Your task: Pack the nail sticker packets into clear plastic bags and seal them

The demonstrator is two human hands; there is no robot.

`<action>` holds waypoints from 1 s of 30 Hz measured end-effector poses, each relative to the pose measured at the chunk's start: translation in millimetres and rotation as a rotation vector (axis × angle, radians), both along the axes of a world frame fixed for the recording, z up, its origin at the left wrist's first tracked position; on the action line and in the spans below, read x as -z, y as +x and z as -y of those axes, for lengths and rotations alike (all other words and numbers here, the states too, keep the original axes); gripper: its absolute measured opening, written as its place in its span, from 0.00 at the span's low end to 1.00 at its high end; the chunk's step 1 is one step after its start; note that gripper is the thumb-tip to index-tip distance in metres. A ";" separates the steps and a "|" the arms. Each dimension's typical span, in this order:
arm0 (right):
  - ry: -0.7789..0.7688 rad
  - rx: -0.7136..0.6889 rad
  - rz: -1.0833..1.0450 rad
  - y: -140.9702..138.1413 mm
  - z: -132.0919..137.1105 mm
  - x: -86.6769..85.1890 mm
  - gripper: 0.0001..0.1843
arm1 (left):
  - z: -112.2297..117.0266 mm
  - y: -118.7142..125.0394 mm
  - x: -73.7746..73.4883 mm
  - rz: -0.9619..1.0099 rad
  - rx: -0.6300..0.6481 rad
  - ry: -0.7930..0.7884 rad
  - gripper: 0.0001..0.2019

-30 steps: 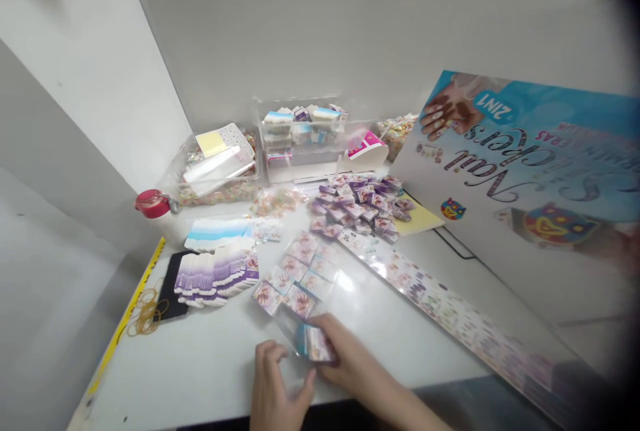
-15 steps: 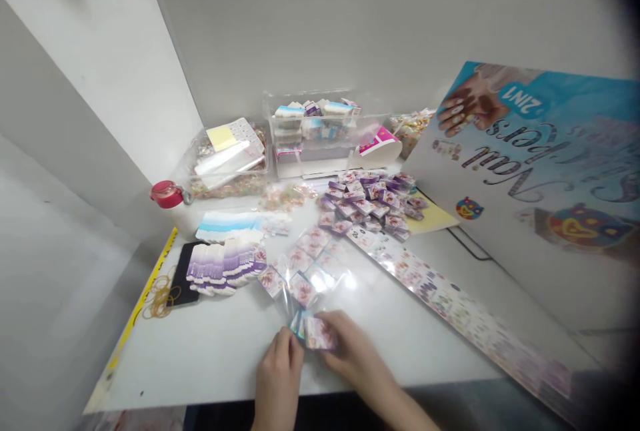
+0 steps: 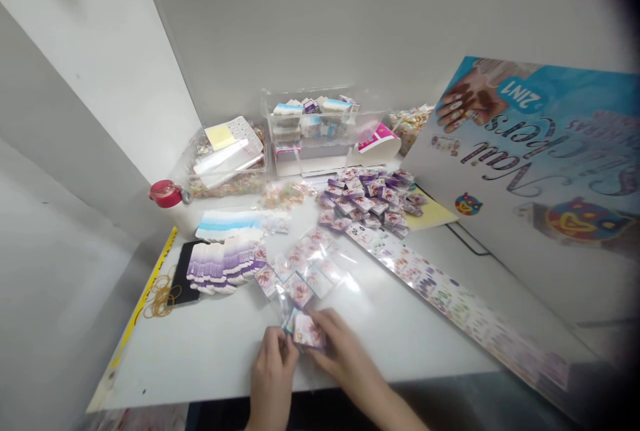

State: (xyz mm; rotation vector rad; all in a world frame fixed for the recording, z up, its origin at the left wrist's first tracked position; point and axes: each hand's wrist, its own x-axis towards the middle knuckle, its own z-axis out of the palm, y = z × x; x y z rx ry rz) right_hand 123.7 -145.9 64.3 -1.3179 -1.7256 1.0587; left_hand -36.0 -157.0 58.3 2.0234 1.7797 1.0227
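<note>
Near the table's front edge, my left hand is closed in a pinch at the mouth of a clear plastic bag. My right hand grips a small flower-printed box by its right side, close against the left fingertips. A bluish piece shows just left of that box, partly covered. Beyond the hands, several similar flower-printed boxes lie flat in or under the clear plastic; which of these I cannot tell.
Purple-white cards and blue-white cards lie left, by rubber bands and a red-lidded bottle. A box pile sits behind. Clear bins stand at the back; a large printed display rises right.
Both hands have shifted slightly left and nearer, carrying the small box along. The bag and the boxes with it have also moved a little left.
</note>
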 end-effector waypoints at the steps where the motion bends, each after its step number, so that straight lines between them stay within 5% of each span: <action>1: -0.002 -0.022 -0.026 1.3 -0.5 -1.0 0.30 | -1.1 -1.7 -2.3 0.025 0.003 -0.010 0.04; 7: -0.045 0.062 -0.093 5.4 1.4 -0.1 0.22 | -2.8 -14.9 -6.7 0.005 0.218 0.052 0.13; 16: 0.118 0.196 0.055 -14.8 5.5 6.8 0.12 | 5.1 1.8 -1.4 0.043 0.076 0.241 0.07; 22: 0.060 0.149 -0.101 -19.4 1.2 1.6 0.22 | 4.7 0.3 -2.3 0.177 -0.024 0.140 0.04; 30: 0.133 0.154 -0.087 -19.1 8.6 5.9 0.16 | -3.3 -5.7 -12.7 0.138 0.013 -0.044 0.15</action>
